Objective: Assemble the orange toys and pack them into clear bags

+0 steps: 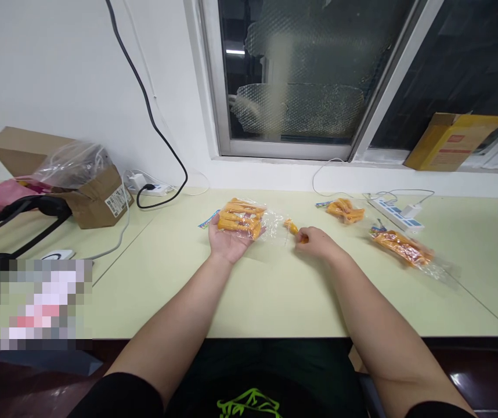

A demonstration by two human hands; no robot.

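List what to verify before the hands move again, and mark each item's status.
1. Left hand supports the clear bag of orange pieces: ok, the bag lies over its upturned palm.
2. Right hand has hold of the loose orange piece: ok, one end shows beyond the fingers.
3. Bag's mouth open: cannot tell, the film is too clear and shiny.
4. Tip of the piece inside the film: cannot tell, they overlap in this view.
5. Far bag and near bag apart from the right hand: ok, both lie to its right.
6. White power strip apart from both hands: ok.
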